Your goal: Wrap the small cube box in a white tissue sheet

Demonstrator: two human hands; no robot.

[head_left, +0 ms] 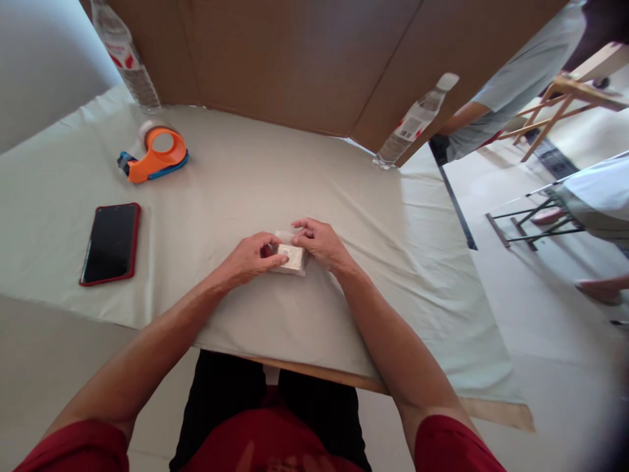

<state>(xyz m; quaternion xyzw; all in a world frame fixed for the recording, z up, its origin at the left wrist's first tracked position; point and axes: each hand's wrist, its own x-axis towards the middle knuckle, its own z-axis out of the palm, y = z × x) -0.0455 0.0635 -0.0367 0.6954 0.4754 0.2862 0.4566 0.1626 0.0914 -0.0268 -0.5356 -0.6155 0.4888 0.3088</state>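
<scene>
A small, flat, cream-coloured block (295,258) lies near the front of the cloth-covered table, with a clear plastic wrapper (284,235) around or under it. My left hand (251,257) grips the block's left side, thumb on top and fingers at the far edge. From the right, my right hand (320,242) pinches near the block's upper right corner, where the wrapper shows. Its index finger sticks out above. Whether the right fingertips hold the wrapper or the block itself is too small to tell.
An orange tape dispenser (160,157) and a red-cased phone (112,242) lie at left. Two water bottles, one at left (128,65) and one at right (413,124), stand against a cardboard panel (295,59). Beyond the table's right side are other people and a folding stool (535,213).
</scene>
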